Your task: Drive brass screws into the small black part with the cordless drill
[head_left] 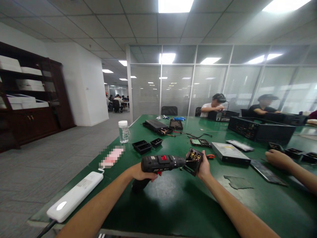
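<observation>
While the small black module (194, 161) sits tilted above the green table (173, 205) just below the middle of the frame, its open face with brass-coloured contacts turned toward the camera, the right hand (204, 168) grasps it from the right side, thumb along its upper edge. Touching the module's left side is the tip of a black cordless screwdriver (160, 164) with a red switch on top, held level. The left hand (140, 172) is clenched around the screwdriver's grip, which points down toward the tabletop.

Just right of the module a flat grey drive (230, 152) lies on the table, an orange-handled tool (210, 156) between the two. Behind it rest a small circuit board (200, 142) and loose cables. Left of centre stand two small black trays (146, 145), and farther back a clear bottle (123, 131) with a white cap. At the lower left edge of the frame a white power strip (74, 197) lies along the table edge.

At the right edge another person's hand (278, 158) rests open on the table. Across the table, in the upper right of the frame, two seated people work at black computer cases (260, 129). A dark wooden cabinet (32, 99) fills the left side of the frame.
</observation>
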Demonstrator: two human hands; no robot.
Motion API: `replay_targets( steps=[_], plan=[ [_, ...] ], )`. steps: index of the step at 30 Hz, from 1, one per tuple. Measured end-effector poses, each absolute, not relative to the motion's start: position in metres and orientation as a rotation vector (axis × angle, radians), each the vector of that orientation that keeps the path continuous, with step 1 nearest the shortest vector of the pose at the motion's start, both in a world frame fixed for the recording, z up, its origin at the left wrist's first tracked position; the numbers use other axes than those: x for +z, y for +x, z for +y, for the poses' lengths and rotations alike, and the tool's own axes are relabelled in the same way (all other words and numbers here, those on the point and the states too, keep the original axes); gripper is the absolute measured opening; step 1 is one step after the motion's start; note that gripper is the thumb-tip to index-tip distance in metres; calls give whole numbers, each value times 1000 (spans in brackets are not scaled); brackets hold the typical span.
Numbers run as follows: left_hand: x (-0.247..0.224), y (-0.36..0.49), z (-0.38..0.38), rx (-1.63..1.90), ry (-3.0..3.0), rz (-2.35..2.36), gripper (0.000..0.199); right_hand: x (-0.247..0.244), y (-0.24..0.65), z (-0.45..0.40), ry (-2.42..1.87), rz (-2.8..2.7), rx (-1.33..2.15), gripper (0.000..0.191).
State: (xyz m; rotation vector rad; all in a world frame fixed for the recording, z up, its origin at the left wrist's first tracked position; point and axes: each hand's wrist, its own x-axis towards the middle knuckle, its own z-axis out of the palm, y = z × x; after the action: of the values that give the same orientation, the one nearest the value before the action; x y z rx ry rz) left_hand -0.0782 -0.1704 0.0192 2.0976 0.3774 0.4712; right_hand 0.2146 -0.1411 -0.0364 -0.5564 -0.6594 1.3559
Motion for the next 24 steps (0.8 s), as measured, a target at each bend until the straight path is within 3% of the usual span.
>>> replay_targets(
  steps=[17,24],
  plan=[
    [20,-79,-172,479,2160,384,26,-37,215,-140,-619,-724,1310,51],
    [20,-79,-171,492,2143,365,26,-35,214,-142,-596,-692,1329,45]
  ],
)
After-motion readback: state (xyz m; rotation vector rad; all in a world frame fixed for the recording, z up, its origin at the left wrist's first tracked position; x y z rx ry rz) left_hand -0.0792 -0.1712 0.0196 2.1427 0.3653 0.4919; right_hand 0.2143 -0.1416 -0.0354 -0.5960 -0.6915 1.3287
